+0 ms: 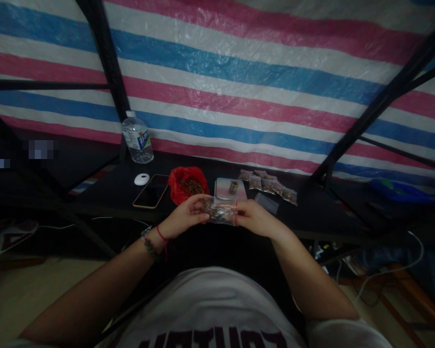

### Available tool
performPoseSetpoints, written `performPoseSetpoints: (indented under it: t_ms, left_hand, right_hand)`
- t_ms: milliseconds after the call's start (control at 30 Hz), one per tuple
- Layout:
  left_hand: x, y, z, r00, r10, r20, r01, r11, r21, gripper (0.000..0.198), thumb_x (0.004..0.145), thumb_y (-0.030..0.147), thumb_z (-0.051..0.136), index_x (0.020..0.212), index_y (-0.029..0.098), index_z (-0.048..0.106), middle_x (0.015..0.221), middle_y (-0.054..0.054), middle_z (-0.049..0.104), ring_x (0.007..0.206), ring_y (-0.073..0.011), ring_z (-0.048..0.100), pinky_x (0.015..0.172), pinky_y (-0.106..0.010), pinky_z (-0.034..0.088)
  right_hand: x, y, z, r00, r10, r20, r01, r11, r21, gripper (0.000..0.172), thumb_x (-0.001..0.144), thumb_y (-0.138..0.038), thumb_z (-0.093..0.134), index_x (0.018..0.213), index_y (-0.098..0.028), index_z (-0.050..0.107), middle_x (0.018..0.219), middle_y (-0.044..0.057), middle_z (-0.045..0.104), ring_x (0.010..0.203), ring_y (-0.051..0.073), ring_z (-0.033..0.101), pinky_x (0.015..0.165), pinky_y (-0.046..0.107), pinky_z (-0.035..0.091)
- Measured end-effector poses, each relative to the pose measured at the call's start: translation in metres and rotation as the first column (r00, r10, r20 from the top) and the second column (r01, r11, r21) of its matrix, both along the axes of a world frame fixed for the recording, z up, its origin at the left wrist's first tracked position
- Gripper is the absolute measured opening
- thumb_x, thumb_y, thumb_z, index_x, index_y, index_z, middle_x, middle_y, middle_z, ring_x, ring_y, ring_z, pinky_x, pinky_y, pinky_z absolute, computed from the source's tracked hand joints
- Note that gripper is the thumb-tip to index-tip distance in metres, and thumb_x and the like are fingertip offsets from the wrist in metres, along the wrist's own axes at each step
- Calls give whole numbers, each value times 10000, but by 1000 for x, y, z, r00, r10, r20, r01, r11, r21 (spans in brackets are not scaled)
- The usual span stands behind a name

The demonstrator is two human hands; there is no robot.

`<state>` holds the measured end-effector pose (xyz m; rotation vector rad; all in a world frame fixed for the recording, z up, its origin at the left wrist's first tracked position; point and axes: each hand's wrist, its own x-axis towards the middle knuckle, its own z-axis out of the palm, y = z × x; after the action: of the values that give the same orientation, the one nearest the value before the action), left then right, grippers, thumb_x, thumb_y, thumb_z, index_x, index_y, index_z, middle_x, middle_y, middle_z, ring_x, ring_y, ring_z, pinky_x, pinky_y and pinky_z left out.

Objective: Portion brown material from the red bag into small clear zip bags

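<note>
Between my two hands is a small clear zip bag [220,211] with brownish bits in it, held sideways near the table's front edge. My left hand [191,213] pinches its filled end, while my right hand [253,217] grips the end with the red zip line. Just behind my left hand, a red plastic bag [177,191] lies open with brown dried bits [193,186] inside. A small flat scale [223,188] sits behind the held bag, with a small container [234,187] on it. Several filled zip bags [255,182] lie to the right, near flat clear bags [267,203].
On the left of the dark table [112,193] are a phone [151,192], a white round object [141,179] and a clear plastic bottle [137,137]. Black metal posts [107,58] rise at both sides. A striped plastic sheet [221,96] hangs behind.
</note>
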<state>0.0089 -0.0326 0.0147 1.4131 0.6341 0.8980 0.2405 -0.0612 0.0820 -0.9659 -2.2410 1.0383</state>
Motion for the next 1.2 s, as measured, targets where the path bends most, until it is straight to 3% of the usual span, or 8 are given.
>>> performPoseSetpoints:
  t_ms: [267,400,533,667,900,1067,1133,1200]
  left_hand:
    - [8,-1,-3,995,91,31,-90,995,-34,482,724,263,718,1150,160,518,1039,-82,653,880,-177,642,765,-327,533]
    - [7,-3,-2,977,209,-54,-197,965,173,528,768,324,657,1229,165,455,1187,-130,602,1039,-237,615,880,-422,514]
    - [7,-14,5,853,469,-229,-201,701,684,780,684,422,728,1341,173,391,1390,-166,446,1293,-312,418,1087,-505,332]
    - [12,-27,7,763,546,-346,-11,545,838,927,615,535,749,1384,184,368,1461,-168,369,1361,-358,300,1129,-546,216]
    - [23,-33,3,780,469,-415,12,651,759,606,657,385,725,1186,177,513,1132,-118,618,1068,-284,572,1010,-479,392]
    - [24,-33,1,865,352,-359,-88,809,581,391,736,345,650,1061,177,512,968,-67,628,859,-201,611,790,-344,497]
    - [23,-30,-3,907,286,-310,-113,872,476,316,779,328,599,1038,176,502,920,-45,620,802,-169,601,745,-311,491]
    - [23,-26,-8,937,244,-250,-132,909,394,297,793,334,579,1029,173,497,910,-42,611,818,-165,589,753,-305,479]
  right_hand:
    - [4,9,-10,970,-240,-37,243,952,188,204,836,-238,577,957,-200,736,903,41,725,811,193,648,748,298,494]
    - [2,8,-12,964,-263,-45,267,948,173,309,777,-180,621,1074,-211,699,945,31,716,817,188,640,751,297,492]
    - [-5,2,-13,979,-198,39,190,970,149,371,757,-175,654,1126,-212,669,922,24,708,769,169,628,705,269,473]
    - [-16,-5,-12,973,-118,196,87,983,161,282,739,-183,690,1021,-197,691,855,25,689,700,145,589,639,237,421]
    - [-27,-13,-10,961,-83,263,36,983,180,50,792,-191,630,827,-176,663,781,10,641,685,126,551,630,225,378]
    - [-20,5,-15,983,-164,83,150,976,159,250,927,-271,421,824,-178,629,784,11,628,733,137,564,703,250,423]
    - [-9,28,-25,940,-341,10,329,915,232,238,914,-311,434,865,-175,624,835,29,634,790,160,576,750,284,447]
    - [6,59,-41,845,-530,-71,516,774,366,248,831,-331,566,1017,-173,613,1040,74,633,980,208,572,886,352,438]
